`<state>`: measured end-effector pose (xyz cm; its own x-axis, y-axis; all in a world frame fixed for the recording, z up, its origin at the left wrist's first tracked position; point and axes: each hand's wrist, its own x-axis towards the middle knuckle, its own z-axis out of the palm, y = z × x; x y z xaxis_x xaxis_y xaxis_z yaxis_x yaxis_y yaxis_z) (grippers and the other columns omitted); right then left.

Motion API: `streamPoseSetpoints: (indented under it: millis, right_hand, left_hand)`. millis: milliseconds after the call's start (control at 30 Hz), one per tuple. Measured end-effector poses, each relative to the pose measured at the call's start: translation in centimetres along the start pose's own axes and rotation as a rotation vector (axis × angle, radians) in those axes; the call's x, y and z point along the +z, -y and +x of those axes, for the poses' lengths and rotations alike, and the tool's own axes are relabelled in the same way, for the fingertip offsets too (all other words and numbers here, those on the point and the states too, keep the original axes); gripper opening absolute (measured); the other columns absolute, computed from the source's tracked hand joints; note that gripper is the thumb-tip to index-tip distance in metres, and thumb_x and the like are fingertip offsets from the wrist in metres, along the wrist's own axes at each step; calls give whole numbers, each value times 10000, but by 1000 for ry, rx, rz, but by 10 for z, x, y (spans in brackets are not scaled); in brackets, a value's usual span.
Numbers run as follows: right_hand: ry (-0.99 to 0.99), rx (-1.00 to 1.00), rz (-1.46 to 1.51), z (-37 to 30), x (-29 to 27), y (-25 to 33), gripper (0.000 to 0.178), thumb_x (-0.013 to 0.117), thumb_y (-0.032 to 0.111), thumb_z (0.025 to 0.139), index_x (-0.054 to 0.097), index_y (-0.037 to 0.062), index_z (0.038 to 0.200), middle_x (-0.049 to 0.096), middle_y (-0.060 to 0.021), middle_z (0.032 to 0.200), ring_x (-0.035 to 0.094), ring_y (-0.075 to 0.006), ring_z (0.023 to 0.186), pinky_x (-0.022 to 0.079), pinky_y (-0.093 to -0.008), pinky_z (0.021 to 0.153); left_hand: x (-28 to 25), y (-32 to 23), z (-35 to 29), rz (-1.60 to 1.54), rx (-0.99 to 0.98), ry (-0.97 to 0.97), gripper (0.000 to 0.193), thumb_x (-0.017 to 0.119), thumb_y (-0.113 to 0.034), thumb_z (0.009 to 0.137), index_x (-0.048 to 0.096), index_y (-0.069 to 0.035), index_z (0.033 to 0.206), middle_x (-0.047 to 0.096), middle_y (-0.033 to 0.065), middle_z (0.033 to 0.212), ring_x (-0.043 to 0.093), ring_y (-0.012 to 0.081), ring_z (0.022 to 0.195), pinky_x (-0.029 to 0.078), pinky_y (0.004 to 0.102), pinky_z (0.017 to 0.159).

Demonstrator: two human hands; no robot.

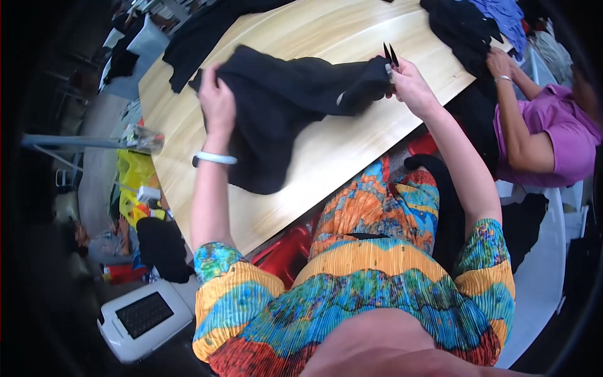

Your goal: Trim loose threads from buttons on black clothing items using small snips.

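A pleated short-sleeved top (pixel 370 267) banded in yellow, teal and rust fills the lower centre; orange-and-blue patterned bottoms (pixel 355 210) show above it; a pale wristband (pixel 215 158) sits centre-left.

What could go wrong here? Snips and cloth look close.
1. The snips point up from the right hand, beside the black cloth; the blades might nick it.
2. The left hand grips the opposite side; pulling could drag fabric against the blades.
3. A co-worker's hand is to the right; a wide swing might bring the tips near.
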<state>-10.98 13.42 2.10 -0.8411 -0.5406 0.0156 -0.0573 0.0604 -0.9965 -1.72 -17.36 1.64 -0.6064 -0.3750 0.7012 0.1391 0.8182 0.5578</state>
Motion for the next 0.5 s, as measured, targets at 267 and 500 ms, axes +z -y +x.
streamPoseSetpoints:
  millis: [267,500]
  right_hand:
    - [114,-64,209,-37,35,60,247,528,300,860,542,54,856,499,21,625,468,-45,483,376,-183,424]
    - [195,161,-29,-30,72,-17,229,579,271,794,583,46,755,569,-27,588,515,-55,565,391,-209,515]
  left_hand:
    - [-20,-18,97,-525,-131,208,293,484,-27,813,494,-16,1106,569,73,1001,534,141,905,440,259,798]
    - [4,-19,-46,-29,-213,205,204,529,-160,832,593,0,940,614,127,851,587,205,791,451,286,714]
